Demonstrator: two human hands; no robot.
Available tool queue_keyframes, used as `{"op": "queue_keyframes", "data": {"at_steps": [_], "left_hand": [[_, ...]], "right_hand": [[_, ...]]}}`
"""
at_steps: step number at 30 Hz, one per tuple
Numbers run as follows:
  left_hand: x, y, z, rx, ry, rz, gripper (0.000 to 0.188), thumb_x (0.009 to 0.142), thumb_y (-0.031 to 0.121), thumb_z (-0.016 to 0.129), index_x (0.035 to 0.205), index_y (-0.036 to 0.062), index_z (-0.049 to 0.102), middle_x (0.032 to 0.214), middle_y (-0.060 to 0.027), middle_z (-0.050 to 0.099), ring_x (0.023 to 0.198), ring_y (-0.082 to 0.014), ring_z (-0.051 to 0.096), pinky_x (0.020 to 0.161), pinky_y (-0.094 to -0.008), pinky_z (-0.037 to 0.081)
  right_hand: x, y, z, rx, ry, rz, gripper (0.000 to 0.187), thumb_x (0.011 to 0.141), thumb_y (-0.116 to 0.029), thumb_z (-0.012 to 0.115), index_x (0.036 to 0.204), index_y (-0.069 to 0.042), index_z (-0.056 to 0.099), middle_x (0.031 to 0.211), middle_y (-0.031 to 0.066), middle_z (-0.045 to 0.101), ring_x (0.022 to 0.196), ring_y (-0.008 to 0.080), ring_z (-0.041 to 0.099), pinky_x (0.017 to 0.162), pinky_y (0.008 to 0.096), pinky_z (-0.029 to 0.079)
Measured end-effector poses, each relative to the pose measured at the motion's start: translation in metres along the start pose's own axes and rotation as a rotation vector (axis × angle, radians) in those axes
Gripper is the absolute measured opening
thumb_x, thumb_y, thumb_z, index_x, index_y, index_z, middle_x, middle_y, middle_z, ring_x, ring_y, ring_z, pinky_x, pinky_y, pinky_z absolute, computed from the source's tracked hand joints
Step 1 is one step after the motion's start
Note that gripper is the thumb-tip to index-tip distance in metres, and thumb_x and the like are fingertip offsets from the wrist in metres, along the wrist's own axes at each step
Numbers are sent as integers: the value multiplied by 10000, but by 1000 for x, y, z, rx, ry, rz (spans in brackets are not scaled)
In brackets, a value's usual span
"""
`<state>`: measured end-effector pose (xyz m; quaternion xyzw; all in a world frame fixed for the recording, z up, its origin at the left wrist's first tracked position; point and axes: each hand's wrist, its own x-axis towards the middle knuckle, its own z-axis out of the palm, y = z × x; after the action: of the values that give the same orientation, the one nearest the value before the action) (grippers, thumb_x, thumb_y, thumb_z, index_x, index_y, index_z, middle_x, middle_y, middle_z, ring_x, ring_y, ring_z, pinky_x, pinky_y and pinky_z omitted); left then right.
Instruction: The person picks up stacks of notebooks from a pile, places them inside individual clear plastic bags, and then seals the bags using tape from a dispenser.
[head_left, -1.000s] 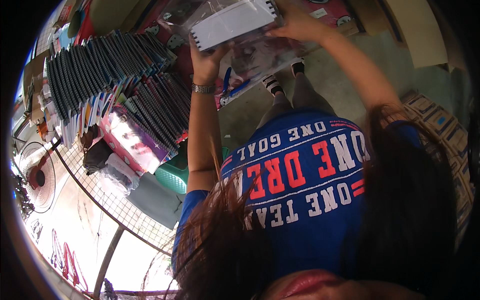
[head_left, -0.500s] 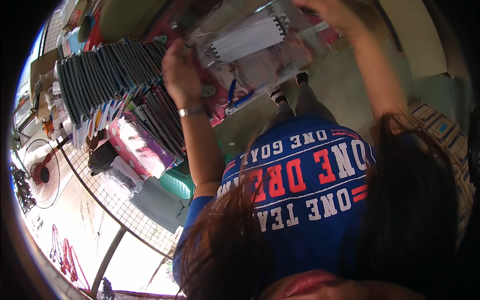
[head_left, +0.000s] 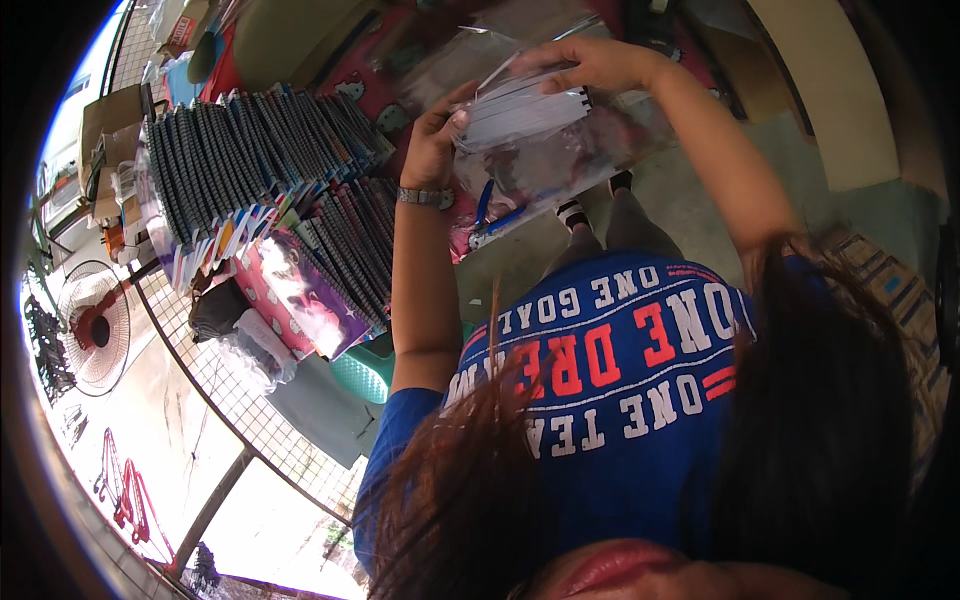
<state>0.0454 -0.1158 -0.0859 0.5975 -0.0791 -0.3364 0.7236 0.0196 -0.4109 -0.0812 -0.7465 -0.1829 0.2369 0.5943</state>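
Note:
A stack of white sheets with black binding teeth at its end is over the table, among clear plastic. My left hand, with a metal watch at the wrist, grips the stack's left end, thumb on top. My right hand reaches across from the right. Its fingers are bent over the stack's far edge, where shiny clear plastic film shows beside them; the fingertips are partly hidden. Blue-handled pliers lie on the table's near edge, just below the stack.
Rows of spiral-bound notebooks are piled left of my left arm, with a pink patterned package below. A green plastic stool stands under them. A fan is farther left, and stacked cartons are at right.
My hands have come together from wide apart. The left one has taken hold of the stack's left end, and the right one has moved left and down onto its far edge.

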Motion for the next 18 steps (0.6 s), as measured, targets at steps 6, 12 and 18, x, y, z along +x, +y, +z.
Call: {"op": "queue_keyframes", "data": {"at_steps": [6, 12, 18], "left_hand": [[-7, 13, 10, 60, 50, 154, 489, 813, 294, 716, 1130, -67, 626, 1153, -162, 637, 1081, -227, 586, 974, -345, 424], [-7, 64, 35, 297, 156, 470, 299, 863, 15, 560, 1154, -28, 607, 1149, -156, 624, 1083, -225, 577, 954, -356, 446], [-10, 12, -8, -325, 35, 199, 530, 820, 215, 650, 1280, -10, 514, 1270, -140, 562, 1195, -260, 518, 1040, -414, 373]], "right_hand": [[0, -11, 6, -139, 23, 14, 451, 863, -296, 666, 1257, -90, 592, 1234, 106, 609, 1143, 201, 556, 993, 312, 401], [-11, -23, 2, -43, 124, 66, 418, 844, -275, 680, 1225, -113, 623, 1213, 104, 625, 1118, 205, 571, 979, 305, 410], [-3, -5, 9, -88, 130, -44, 395, 842, -245, 692, 1189, -64, 636, 1173, 92, 645, 1079, 164, 587, 950, 294, 427]]}}
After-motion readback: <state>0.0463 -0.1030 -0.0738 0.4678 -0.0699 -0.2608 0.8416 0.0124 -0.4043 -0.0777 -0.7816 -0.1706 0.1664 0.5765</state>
